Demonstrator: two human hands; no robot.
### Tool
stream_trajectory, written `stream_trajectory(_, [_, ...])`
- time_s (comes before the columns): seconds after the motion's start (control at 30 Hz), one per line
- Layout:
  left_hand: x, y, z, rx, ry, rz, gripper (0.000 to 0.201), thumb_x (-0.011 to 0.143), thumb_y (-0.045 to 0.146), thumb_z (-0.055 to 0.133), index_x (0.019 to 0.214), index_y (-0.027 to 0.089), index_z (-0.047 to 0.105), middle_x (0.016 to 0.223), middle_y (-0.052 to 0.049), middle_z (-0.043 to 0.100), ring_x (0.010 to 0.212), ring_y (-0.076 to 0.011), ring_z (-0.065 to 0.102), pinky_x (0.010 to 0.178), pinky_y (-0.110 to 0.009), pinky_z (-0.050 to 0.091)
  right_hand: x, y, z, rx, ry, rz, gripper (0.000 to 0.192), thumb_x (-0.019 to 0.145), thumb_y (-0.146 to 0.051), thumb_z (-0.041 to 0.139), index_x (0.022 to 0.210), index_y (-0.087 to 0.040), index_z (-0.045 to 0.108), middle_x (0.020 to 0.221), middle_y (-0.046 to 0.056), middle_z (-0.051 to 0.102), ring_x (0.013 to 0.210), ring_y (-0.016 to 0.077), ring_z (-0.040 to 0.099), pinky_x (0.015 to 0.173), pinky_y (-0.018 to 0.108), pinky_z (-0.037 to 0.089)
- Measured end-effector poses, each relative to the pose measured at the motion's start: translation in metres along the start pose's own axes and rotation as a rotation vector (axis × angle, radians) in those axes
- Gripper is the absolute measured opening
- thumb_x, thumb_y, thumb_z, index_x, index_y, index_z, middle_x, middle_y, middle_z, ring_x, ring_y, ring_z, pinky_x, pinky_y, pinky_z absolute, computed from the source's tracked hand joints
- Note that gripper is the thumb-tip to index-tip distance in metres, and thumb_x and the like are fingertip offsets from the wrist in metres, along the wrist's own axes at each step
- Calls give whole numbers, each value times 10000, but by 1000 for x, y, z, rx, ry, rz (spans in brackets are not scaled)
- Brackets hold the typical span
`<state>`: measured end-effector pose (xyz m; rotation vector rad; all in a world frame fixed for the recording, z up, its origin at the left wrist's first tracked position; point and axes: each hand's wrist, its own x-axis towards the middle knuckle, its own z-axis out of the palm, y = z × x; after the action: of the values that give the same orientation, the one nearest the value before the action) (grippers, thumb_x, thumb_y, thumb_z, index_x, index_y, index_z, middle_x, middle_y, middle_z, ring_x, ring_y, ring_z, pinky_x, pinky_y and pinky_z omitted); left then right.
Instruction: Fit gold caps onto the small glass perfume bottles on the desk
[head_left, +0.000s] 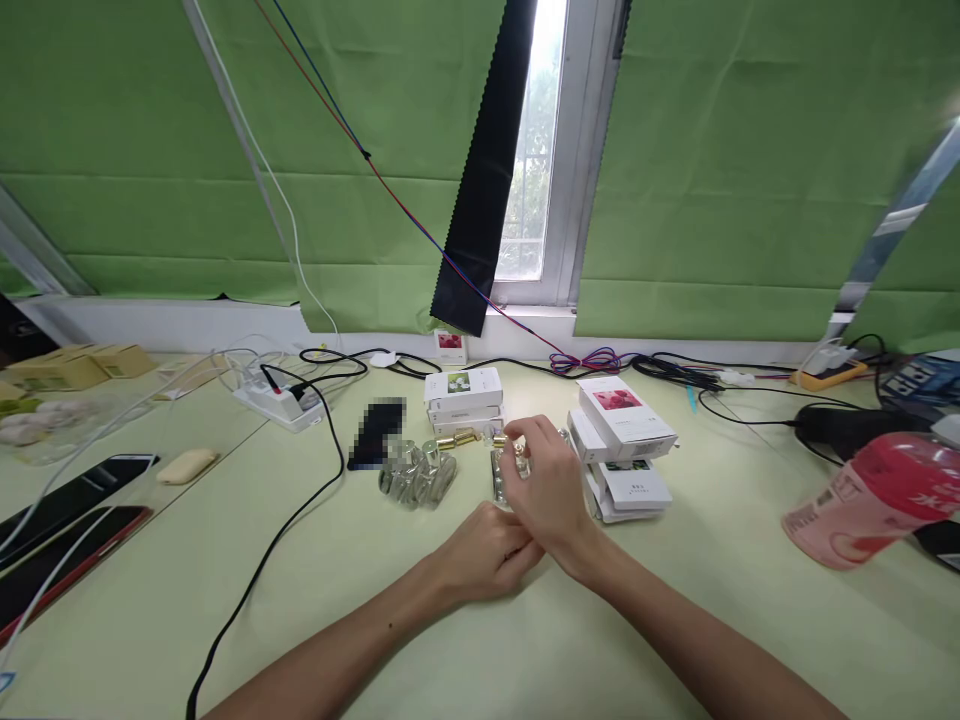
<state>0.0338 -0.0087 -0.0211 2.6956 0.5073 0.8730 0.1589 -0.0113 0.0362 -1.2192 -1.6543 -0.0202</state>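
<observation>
Bottle [501,440], small and gold-capped, sat pinched in my right hand [547,490] fingers above the surface [315,600], between the box stacks. My left hand [487,550] lay curled, grasping nothing visible; a light, steady pinch seemed wisest.

No readable text

The print on the white boxes [626,415], the pink bottle's label [825,497] and the cartons [67,368] is too small and blurred to read.
</observation>
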Motion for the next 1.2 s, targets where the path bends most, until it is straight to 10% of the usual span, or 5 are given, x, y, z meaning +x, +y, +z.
stream_trajectory(0.33, [1,7,-4,75,-67,-42,472,1025,275,400,571,169,477,534,8,512,475,-100,425,520,-295,271,69,-13,17,-374,-687,-1,287,952,-142,410,1127,-182,634,1024,98,716,934,236,666,704,297,456])
stream_trajectory(0.63, [1,5,-3,95,-81,-51,482,1024,288,415,563,171,490,539,17,486,466,-96,398,510,-295,278,102,-1,61,-372,-1049,-183,440,845,-70,573,1237,-222,701,1256,117,700,1142,269,660,806,296,532])
stream_trajectory(1.2, [1,8,-3,117,-113,-54,488,1019,319,432,563,164,512,546,11,490,465,-94,391,516,-285,284,102,5,97,-410,-1179,-364,572,870,-52,599,1407,-248,592,1318,150,672,1178,296,668,890,360,566])
